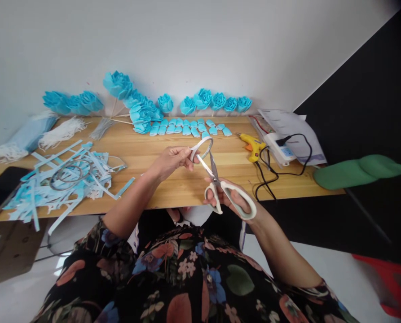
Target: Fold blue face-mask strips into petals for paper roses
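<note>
My right hand (pixel 235 197) grips the white handles of a pair of scissors (pixel 220 186), whose blades are spread open and point up and away from me. My left hand (pixel 173 160) pinches a thin white strip bent into a loop (pixel 202 147), held right at the scissor blades above the wooden table (pixel 173 179). Both hands hover over the table's near edge.
A heap of cut blue and white strips (pixel 62 179) lies at the left. Blue folded flowers (pixel 200 101) and small blue petals (pixel 187 128) line the back. A yellow glue gun (pixel 252 146) with a black cable, a white box (pixel 281 150) and papers sit at the right.
</note>
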Demonstrator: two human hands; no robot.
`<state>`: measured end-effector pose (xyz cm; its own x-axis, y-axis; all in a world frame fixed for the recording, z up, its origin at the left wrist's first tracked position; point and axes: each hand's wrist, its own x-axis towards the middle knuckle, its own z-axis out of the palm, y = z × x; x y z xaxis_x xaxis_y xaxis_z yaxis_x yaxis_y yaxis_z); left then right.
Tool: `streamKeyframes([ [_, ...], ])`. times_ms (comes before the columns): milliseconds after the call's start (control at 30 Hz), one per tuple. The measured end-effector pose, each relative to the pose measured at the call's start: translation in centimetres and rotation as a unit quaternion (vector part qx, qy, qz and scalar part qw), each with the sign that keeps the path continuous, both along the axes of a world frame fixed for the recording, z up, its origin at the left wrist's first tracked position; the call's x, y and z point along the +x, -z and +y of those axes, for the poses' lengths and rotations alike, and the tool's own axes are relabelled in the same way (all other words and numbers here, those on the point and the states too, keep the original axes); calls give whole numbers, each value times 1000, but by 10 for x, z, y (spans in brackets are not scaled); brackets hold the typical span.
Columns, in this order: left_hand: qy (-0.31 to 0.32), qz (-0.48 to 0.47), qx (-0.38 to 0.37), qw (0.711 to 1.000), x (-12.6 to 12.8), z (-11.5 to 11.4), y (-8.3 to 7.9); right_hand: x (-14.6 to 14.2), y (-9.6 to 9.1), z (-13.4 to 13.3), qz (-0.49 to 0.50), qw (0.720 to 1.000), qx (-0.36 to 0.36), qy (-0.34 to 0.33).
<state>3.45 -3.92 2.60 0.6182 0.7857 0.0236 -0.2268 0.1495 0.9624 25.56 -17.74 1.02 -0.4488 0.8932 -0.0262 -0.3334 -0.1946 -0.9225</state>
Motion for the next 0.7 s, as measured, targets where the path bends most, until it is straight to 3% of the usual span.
streamKeyframes([
  [433,91,83,80,989,4,-6,-1,-4,-6,15,15,1000,-21,-11],
  [700,113,95,60,987,10,-10,-5,-7,-8,13,46,998,-44,23],
])
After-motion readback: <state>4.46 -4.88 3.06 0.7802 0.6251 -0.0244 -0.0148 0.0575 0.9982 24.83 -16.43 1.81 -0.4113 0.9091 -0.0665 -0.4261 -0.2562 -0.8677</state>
